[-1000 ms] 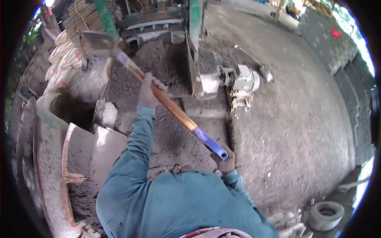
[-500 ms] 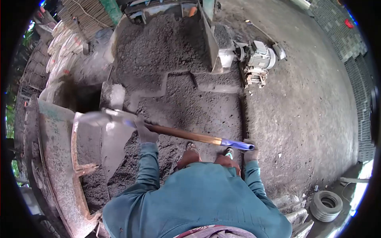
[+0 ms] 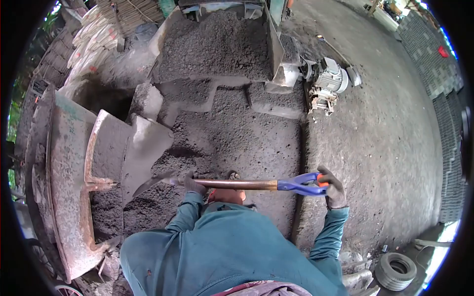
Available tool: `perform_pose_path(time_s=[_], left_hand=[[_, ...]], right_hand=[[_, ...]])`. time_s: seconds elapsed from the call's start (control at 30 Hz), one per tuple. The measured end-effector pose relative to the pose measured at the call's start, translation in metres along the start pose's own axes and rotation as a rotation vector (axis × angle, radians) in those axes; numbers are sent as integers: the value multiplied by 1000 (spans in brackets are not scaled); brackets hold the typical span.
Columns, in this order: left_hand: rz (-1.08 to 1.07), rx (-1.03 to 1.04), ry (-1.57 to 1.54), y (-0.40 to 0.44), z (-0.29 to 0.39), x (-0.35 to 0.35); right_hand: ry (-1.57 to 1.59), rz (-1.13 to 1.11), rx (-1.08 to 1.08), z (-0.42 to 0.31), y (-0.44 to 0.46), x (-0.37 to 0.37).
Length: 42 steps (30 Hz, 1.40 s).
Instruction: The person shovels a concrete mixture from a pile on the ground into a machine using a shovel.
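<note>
Now that shovel (image 3: 237,184) has swung down near-level, blade (image 3: 152,182) sits over dark loose material (image 3: 153,211), left edge of sunken floor (image 3: 256,143): apparently within scooping reach. Left hand (image 3: 195,184): clasped round shaft (image 3: 259,185) near blade. Right hand (image 3: 334,190): wrapped round blue handle (image 3: 290,184).

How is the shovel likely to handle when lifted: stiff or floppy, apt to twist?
The shovel is probably stiff, as its brown shaft runs straight. It may feel heavier toward the blade, which looks metal. Twisting seems controllable, since the right hand grips the blue end handle.
</note>
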State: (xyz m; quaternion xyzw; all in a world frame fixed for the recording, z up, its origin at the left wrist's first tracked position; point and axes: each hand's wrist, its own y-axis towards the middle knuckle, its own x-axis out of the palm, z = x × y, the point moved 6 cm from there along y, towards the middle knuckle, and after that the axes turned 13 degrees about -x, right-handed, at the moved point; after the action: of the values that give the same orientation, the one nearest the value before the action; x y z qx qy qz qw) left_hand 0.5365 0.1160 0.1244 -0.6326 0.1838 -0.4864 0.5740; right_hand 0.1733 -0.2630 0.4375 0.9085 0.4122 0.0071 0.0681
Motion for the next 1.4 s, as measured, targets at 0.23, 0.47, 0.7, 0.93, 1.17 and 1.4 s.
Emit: perform_pose_path(time_s=[0.23,0.47,0.7,0.93,1.17,1.4], left_hand=[[-262,-150,234,-156,-59,108],[-856,-395,697,-212,-132,194],[-889,-228,685,-209,-135,319],[-847,-136,671,-208,-120,341],[-769,-146,786,-215,-125,348],[-707,-174,786,-160,-106,402]], right_hand=[[-399,420,327,76,-206,-24],[-522,329,165,139,-366,53],[479,847,384,13,-274,137],[828,937,230,-49,-244,152],[699,848,212,-64,-238,139],[661,976,240,-55,-190,142]])
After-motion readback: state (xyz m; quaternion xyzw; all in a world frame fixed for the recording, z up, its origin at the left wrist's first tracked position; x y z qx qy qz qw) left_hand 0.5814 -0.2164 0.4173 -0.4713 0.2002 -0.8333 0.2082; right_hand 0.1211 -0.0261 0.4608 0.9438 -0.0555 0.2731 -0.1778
